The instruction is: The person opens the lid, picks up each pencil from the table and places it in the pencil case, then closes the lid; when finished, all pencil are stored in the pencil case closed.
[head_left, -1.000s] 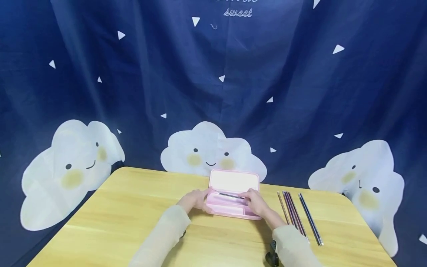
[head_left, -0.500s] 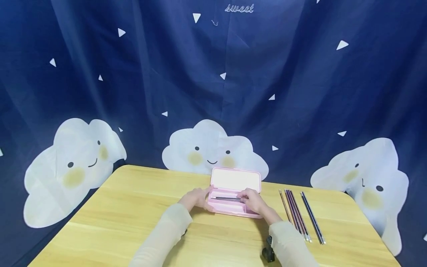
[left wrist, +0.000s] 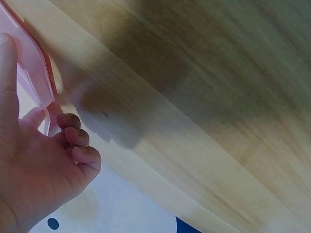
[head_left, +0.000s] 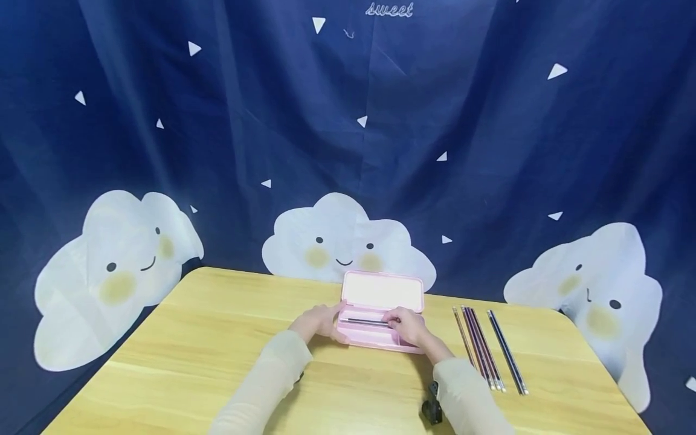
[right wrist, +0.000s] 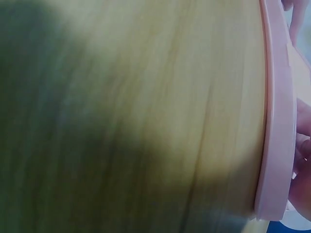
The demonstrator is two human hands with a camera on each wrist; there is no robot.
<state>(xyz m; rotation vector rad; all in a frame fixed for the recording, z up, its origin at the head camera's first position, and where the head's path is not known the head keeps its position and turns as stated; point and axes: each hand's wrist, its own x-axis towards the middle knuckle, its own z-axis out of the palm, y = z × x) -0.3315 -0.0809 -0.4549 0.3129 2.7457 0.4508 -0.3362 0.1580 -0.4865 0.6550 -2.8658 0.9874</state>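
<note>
An opened pink pencil case (head_left: pixel 383 291) stands near the table's far edge, its lid raised at the back. My left hand (head_left: pixel 321 322) grips its left end; in the left wrist view that hand (left wrist: pixel 41 170) has its thumb along the pink case (left wrist: pixel 35 68) and its other fingers bent. With its fingertips my right hand (head_left: pixel 408 326) pinches the right end of a dark pencil (head_left: pixel 363 321), which lies lengthwise in the case's rear compartment. The right wrist view shows the case's pink side wall (right wrist: pixel 282 111) and part of my right hand (right wrist: pixel 303 179) over it.
Right of the case on the wooden table (head_left: pixel 217 338) lie one brown pencil (head_left: pixel 464 335), several purplish pencils (head_left: pixel 481 344) side by side, and a dark pair (head_left: pixel 507 351). A blue curtain (head_left: pixel 315 90) with clouds hangs behind the table.
The pencil has shifted left within the case and now lies more in line with its compartment. My right hand has moved slightly left with it; my left hand keeps its grip.
</note>
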